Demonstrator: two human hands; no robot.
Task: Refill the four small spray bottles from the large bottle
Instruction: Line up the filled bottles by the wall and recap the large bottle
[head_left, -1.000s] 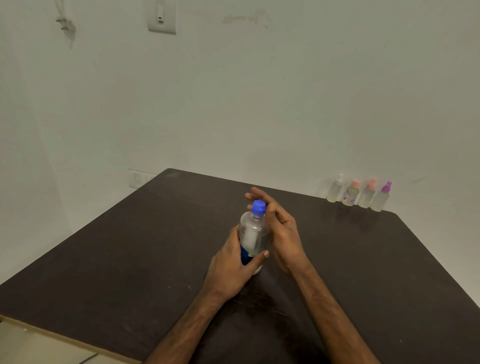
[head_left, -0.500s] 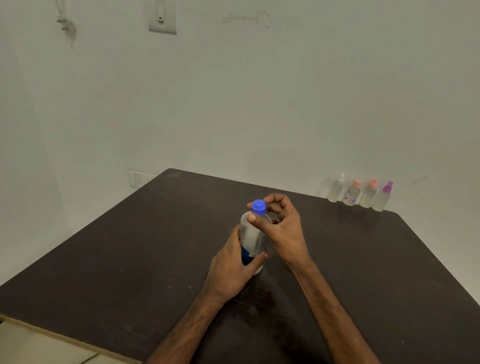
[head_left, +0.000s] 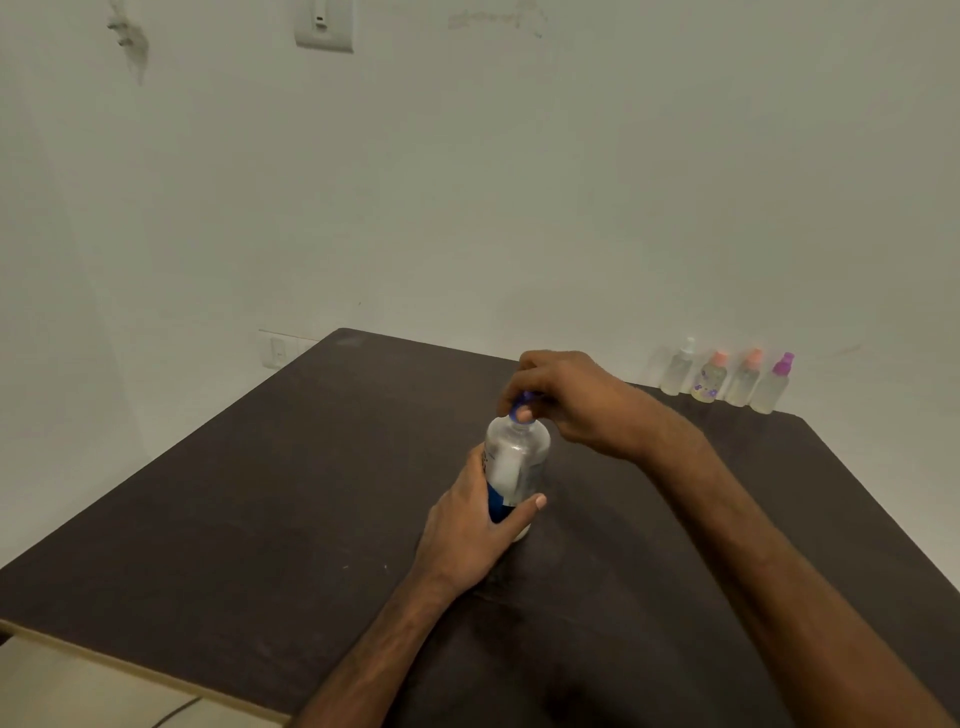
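While left hand wraps large bottle upright at worktop center, right hand fingers pinched on blue cap, four spray bottles along far-right edge.

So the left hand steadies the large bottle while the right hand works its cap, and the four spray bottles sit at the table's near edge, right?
Not quite: the head view shows the four spray bottles at the table's far edge, against the wall. The rest holds: left hand on the large bottle, right hand on the cap.

Clear glossy plastic large bottle stands on a dark matt table with pale board edging.
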